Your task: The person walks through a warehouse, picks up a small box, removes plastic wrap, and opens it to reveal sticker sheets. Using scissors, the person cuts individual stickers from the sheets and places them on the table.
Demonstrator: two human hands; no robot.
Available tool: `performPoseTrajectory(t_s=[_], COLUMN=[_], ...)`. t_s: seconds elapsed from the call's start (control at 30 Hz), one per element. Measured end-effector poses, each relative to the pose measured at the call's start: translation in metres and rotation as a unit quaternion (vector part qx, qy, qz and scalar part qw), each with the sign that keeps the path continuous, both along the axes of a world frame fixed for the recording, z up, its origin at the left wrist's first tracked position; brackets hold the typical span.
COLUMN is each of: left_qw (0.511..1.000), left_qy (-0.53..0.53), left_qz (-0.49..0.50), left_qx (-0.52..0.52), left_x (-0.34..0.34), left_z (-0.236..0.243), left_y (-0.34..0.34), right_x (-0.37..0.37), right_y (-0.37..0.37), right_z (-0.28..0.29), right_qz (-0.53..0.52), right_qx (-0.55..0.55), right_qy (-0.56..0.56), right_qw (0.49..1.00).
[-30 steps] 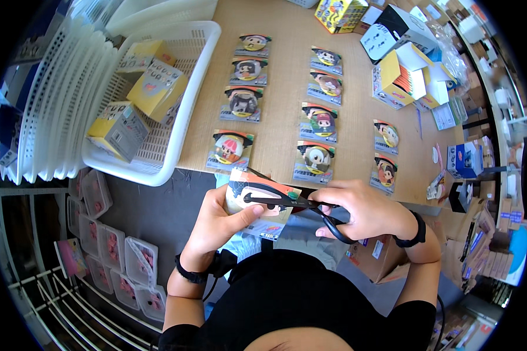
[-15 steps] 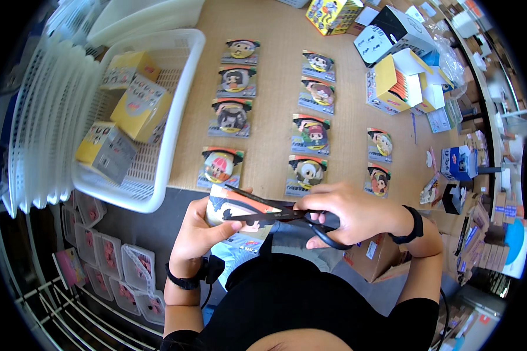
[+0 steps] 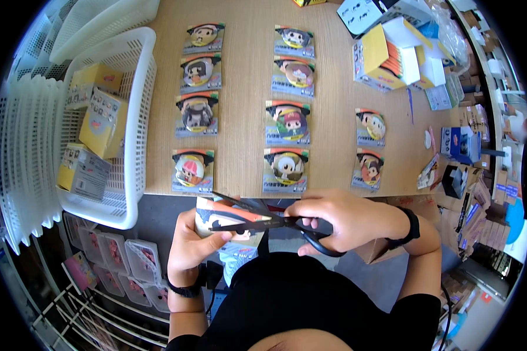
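Note:
In front of my body, just off the table's near edge, my left hand (image 3: 192,241) grips a printed picture packet (image 3: 240,240) at its left side, thumb across the front. Black scissors (image 3: 276,223) sit in my right hand (image 3: 354,217), fingers wrapped round the handle loops. Their blades point left and stand apart, crossing the upper part of the packet close to my left thumb. Whether they cut into it I cannot tell. Beyond my hands, a round badge packet (image 3: 286,169) with a cartoon figure lies at the table edge, in columns with several similar ones.
On the left, a white plastic basket (image 3: 139,117) holds yellow-and-white boxes (image 3: 103,124), beside stacked white baskets (image 3: 29,152). An open yellow box (image 3: 369,54) stands at the table's back right. Below left are clear bins (image 3: 141,257) on a wire rack. A cardboard box (image 3: 373,250) is under my right forearm.
The whole view has turned, so the packets and basket appear farther left. Both hands keep their hold, and the scissor blades still straddle the packet.

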State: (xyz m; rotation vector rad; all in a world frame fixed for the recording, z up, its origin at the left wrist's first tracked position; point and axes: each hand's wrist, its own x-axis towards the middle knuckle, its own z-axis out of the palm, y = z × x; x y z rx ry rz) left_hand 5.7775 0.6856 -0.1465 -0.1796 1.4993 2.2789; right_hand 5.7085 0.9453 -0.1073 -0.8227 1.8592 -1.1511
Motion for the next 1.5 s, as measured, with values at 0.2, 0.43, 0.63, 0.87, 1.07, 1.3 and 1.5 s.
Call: performPoseTrajectory(t_s=[0.2,0.43,0.63,0.87,1.07,1.3,1.5], left_qw=[0.999,0.998,0.998,0.998,0.999,0.999,0.999], left_qy=[0.049,0.058,0.053,0.049,-0.006,0.007,0.025], left_qz=[0.013,0.022,-0.004,-0.045,-0.045,-0.001,0.033], left_qx=[-0.004,-0.021,-0.032,-0.019,-0.010,-0.044,-0.004], left_x=[0.034,0.061,0.053,0.019,-0.009,-0.011,0.016], left_z=[-0.011,0.002,0.005,-0.007,0.012,0.021,-0.008], left_y=[0.008,0.030,0.041,0.042,0.039,0.035,0.039], right_x=[0.029,0.059,0.058,0.030,-0.008,-0.017,0.001], right_y=[0.007,0.023,0.041,0.048,0.047,0.039,0.040], right_z=[-0.005,-0.009,-0.001,-0.012,0.004,0.009,-0.009], right_qz=[0.013,0.002,0.002,0.013,0.044,0.036,0.045], right_qx=[0.017,-0.017,0.006,0.001,0.042,0.003,0.022], right_qy=[0.088,0.158,0.163,0.103,0.039,0.026,0.089], right_qw=[0.996,0.987,0.987,0.995,0.997,0.999,0.995])
